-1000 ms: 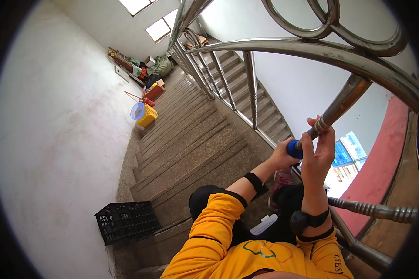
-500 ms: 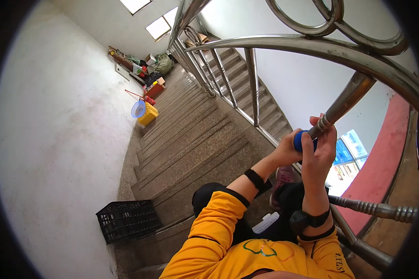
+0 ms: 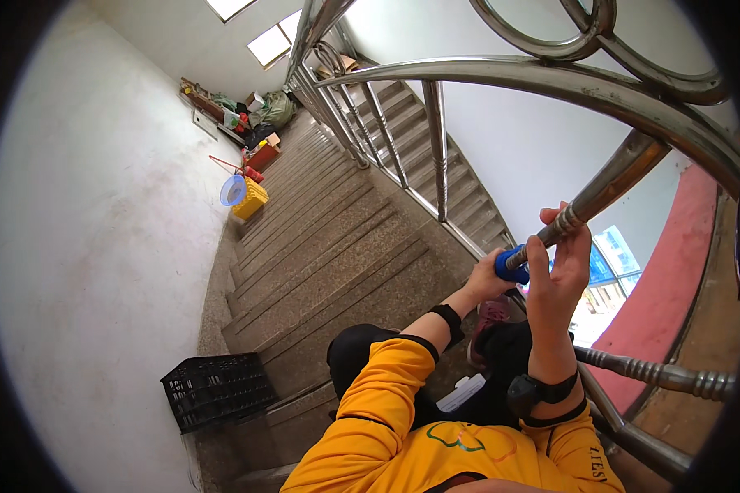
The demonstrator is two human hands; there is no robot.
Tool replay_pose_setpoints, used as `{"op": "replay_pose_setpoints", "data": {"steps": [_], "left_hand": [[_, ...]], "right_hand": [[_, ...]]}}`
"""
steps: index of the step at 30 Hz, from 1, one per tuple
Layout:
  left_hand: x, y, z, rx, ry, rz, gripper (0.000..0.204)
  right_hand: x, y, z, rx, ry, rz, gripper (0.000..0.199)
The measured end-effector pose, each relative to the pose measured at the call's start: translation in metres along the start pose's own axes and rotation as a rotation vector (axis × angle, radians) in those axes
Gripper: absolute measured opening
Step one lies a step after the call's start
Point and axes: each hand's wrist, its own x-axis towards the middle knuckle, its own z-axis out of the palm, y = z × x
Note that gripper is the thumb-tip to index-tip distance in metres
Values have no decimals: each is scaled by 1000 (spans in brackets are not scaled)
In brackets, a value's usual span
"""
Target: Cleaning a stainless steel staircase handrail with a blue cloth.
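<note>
A shiny metal baluster [image 3: 608, 185] slants down from the curved handrail [image 3: 501, 72], with a ringed section partway along it. My left hand [image 3: 487, 281] is closed on a blue, roll-like thing [image 3: 510, 266] set against the lower part of the baluster; its exact kind is unclear. Just above it, my right hand [image 3: 563, 271] rests round the baluster at the rings, the thumb on the near side and fingertips showing beyond the metal.
Stone stairs [image 3: 329, 263] descend beside a white wall [image 3: 99, 222]. A black plastic crate [image 3: 218, 390] stands at the lower left. Further off are a yellow basket [image 3: 251, 200], a blue basin [image 3: 233, 191] and piled bags [image 3: 273, 111]. A white object [image 3: 461, 393] lies by my legs.
My left hand has moved down and left along the baluster with the blue thing, away from my right hand. The right hand stays near the rings. The view has shifted slightly.
</note>
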Motion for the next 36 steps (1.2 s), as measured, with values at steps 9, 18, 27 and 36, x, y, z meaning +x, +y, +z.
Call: {"op": "replay_pose_setpoints", "data": {"steps": [9,18,27,36], "left_hand": [[1,110,-14,-109,-59,82,44],[-5,189,-27,-186,-98,337,29],[3,71,-12,-93,-92,151,44],[-4,16,1,-28,26,75,51]], "right_hand": [[1,-5,-1,-42,2,-17,45],[-1,-8,1,-55,44,-48,40],[-1,-7,1,46,-12,46,50],[-1,-6,-1,24,-3,43,50]]}}
